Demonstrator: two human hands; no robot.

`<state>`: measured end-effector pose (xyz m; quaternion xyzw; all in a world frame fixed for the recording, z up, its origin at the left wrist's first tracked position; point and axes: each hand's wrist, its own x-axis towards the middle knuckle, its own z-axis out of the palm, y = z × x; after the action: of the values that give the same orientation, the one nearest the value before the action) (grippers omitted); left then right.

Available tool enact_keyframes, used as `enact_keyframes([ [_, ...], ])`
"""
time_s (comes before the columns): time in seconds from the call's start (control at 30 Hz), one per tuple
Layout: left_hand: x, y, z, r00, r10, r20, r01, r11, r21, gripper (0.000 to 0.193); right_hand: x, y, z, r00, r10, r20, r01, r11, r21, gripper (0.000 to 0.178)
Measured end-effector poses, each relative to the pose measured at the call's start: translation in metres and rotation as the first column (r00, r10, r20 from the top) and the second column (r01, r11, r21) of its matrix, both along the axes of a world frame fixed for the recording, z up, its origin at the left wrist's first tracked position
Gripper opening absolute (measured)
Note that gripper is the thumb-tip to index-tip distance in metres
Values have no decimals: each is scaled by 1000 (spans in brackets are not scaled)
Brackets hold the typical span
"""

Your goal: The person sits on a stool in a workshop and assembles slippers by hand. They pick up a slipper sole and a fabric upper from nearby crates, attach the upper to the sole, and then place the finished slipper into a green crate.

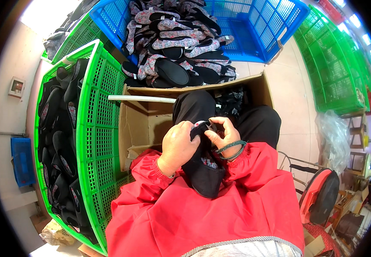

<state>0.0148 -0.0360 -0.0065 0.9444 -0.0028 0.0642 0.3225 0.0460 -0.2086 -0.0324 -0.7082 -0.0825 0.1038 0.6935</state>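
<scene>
A black fabric shoe [207, 182] with a flowered lining lies over my lap, its rounded end toward my body. My left hand [178, 145] is closed round the shoe's far end, thumb pressed on the edge of the opening. On the other side, my right hand [226, 136], with a dark cord round the wrist, pinches the rim of the same end between thumb and fingers. A bit of flowered lining shows between the two hands. The red sleeves and my dark trousers frame the shoe.
A green crate [93, 120] of black shoes stands at my left. Ahead, a blue crate [254, 47] holds a heap of flowered insoles [179, 43]. A cardboard box [151, 115] with a pale rod [140, 98] across it surrounds my knees. More green crates [331, 60] stand right.
</scene>
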Motion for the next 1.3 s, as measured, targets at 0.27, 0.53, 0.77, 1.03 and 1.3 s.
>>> enact_keyframes([
  [0.27, -1, -1, 1, 999, -35, 37, 33, 998, 49, 25, 16, 15, -2, 928, 120, 354, -37, 972, -234, 17],
  [0.53, -2, -2, 8, 997, -37, 69, 37, 999, 12, 23, 44, 3, -42, 954, -244, 173, 240, 970, 43, 16],
  [0.77, 0, 11, 8, 998, 3, -64, -23, 952, -304, 27, 54, -41, -43, 985, -127, -113, 136, 988, 72, 19],
  [1.03, 27, 20, 28, 968, -127, 218, 168, 969, -181, 34, 41, -16, 14, 961, 209, 180, -233, 965, 121, 46],
  [1.3, 34, 17, 19, 982, -155, 107, 181, 936, -301, 34, 49, -16, 7, 987, 82, 141, -86, 996, 20, 32],
])
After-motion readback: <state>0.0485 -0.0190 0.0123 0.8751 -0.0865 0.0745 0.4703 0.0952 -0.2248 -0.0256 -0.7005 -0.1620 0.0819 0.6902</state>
